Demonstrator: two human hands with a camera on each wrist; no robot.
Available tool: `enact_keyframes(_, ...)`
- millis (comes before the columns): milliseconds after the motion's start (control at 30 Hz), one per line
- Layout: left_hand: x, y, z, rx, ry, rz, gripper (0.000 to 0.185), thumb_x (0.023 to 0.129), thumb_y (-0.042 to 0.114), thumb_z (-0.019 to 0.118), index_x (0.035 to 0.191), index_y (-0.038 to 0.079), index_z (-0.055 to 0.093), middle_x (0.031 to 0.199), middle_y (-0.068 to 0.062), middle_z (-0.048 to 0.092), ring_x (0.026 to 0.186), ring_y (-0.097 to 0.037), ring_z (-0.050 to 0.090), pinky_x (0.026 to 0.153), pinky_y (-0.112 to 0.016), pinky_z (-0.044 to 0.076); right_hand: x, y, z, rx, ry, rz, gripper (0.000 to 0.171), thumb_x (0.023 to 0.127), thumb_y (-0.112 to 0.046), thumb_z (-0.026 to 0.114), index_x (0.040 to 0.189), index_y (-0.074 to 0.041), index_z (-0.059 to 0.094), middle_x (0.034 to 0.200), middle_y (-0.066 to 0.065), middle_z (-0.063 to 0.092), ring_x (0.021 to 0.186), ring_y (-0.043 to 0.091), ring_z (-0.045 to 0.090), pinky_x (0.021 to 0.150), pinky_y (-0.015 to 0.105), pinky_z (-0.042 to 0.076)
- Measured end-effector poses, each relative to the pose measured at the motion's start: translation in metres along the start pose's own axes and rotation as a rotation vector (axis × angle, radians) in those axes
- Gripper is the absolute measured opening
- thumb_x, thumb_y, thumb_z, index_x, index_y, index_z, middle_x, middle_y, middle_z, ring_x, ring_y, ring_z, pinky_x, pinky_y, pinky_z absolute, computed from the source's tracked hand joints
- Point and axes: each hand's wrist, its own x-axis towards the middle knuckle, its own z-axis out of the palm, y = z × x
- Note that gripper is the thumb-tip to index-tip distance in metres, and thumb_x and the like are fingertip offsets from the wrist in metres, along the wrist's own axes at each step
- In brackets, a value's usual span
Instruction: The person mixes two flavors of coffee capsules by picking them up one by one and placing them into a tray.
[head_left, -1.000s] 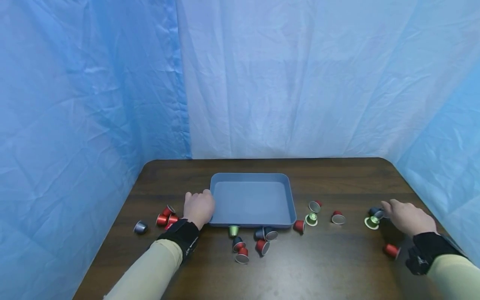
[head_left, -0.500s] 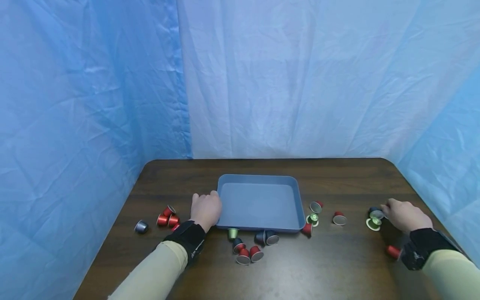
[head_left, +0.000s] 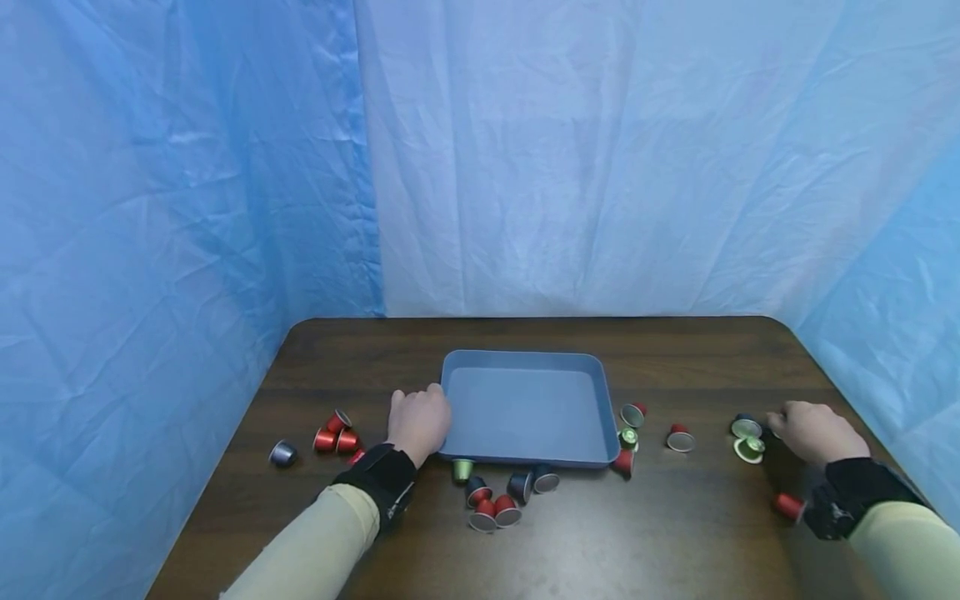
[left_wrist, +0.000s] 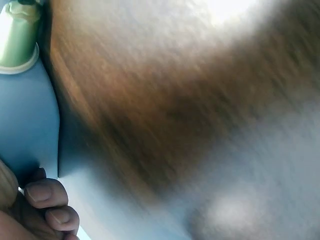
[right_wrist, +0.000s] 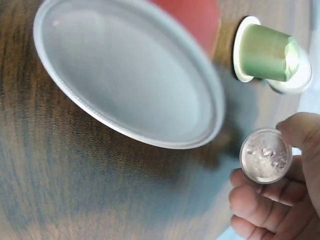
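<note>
The blue-grey tray (head_left: 531,407) lies on the table, and my left hand (head_left: 420,421) grips its left edge with curled fingers (left_wrist: 47,192). A green coffee capsule (head_left: 462,471) stands against the tray's front wall. At the far right, my right hand (head_left: 816,432) holds a coffee capsule (right_wrist: 266,155) between thumb and fingers; its round end shows in the right wrist view, and the hand hides it in the head view. Just left of that hand lie a green capsule (head_left: 750,447) and a dark capsule (head_left: 746,427). Below the wrist is a red capsule (head_left: 789,506).
Several red capsules (head_left: 336,440) and a dark capsule (head_left: 282,453) lie left of the left arm. More dark and red capsules (head_left: 507,510) sit in front of the tray. Others, including a red capsule (head_left: 680,438), lie to its right. Blue sheeting (head_left: 600,167) hangs behind the table.
My left hand and the tray have moved to the right, and the capsules at its front right corner were pushed along. Some capsules before the tray have shifted. The right hand has barely moved.
</note>
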Motion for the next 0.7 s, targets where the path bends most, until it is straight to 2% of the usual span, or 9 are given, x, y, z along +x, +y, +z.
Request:
enact_keyframes(133, 0.0, 0.003, 0.0, -0.013, -0.015, -0.005, 0.023, 0.104, 0.024, 0.056, 0.102, 0.002, 0.062, 0.075, -0.007, 0.058, 0.074, -0.024, 0.061, 0.077, -0.042, 0.037, 0.001, -0.001, -0.002, 0.009, 0.027, 0.017, 0.042, 0.101, -0.025, 0.054, 0.104, 0.016, 0.056, 0.088, 0.029, 0.06, 0.076, 0.04, 0.058, 0.066, 0.055, 0.048)
enact_keyframes(233, 0.0, 0.003, 0.001, -0.005, -0.027, -0.008, 0.025, 0.104, 0.027, 0.058, 0.102, 0.003, 0.062, 0.075, -0.006, 0.058, 0.074, -0.024, 0.06, 0.078, -0.043, 0.039, -0.001, -0.003, -0.004, 0.015, 0.101, -0.005, 0.041, 0.1, -0.023, 0.056, 0.103, 0.018, 0.054, 0.086, 0.031, 0.06, 0.073, 0.041, 0.059, 0.063, 0.054, 0.048)
enact_keyframes(367, -0.001, 0.004, 0.001, -0.006, -0.035, -0.004, 0.025, 0.104, 0.028, 0.058, 0.101, 0.003, 0.064, 0.077, -0.006, 0.057, 0.074, -0.024, 0.06, 0.079, -0.044, 0.04, -0.002, -0.009, -0.005, 0.027, 0.228, -0.087, 0.033, 0.098, -0.021, 0.06, 0.088, 0.008, 0.049, 0.071, 0.015, 0.048, 0.062, 0.03, 0.049, 0.054, 0.043, 0.04)
enact_keyframes(467, -0.002, 0.004, 0.0, -0.006, -0.035, 0.003, 0.025, 0.103, 0.029, 0.06, 0.101, 0.004, 0.066, 0.079, -0.006, 0.058, 0.074, -0.024, 0.06, 0.08, -0.044, 0.042, -0.001, -0.019, -0.005, 0.031, 0.31, -0.138, 0.032, 0.098, -0.021, 0.062, 0.082, 0.0, 0.044, 0.068, 0.007, 0.038, 0.06, 0.025, 0.042, 0.053, 0.038, 0.033)
enact_keyframes(600, -0.002, 0.003, 0.001, 0.009, -0.032, 0.01, 0.025, 0.102, 0.029, 0.062, 0.101, 0.005, 0.067, 0.082, -0.006, 0.059, 0.075, -0.024, 0.061, 0.08, -0.044, 0.043, 0.002, -0.037, -0.007, 0.029, 0.383, -0.2, 0.026, 0.098, -0.018, 0.064, 0.091, 0.004, 0.051, 0.07, 0.012, 0.052, 0.063, 0.03, 0.053, 0.062, 0.051, 0.039)
enact_keyframes(700, -0.001, 0.004, 0.001, 0.012, -0.035, 0.009, 0.024, 0.102, 0.028, 0.062, 0.101, 0.005, 0.067, 0.083, -0.006, 0.059, 0.076, -0.024, 0.061, 0.08, -0.045, 0.043, 0.003, -0.053, -0.011, 0.057, 0.384, -0.233, 0.029, 0.098, -0.016, 0.063, 0.108, 0.011, 0.056, 0.084, 0.022, 0.064, 0.076, 0.038, 0.062, 0.076, 0.065, 0.039)
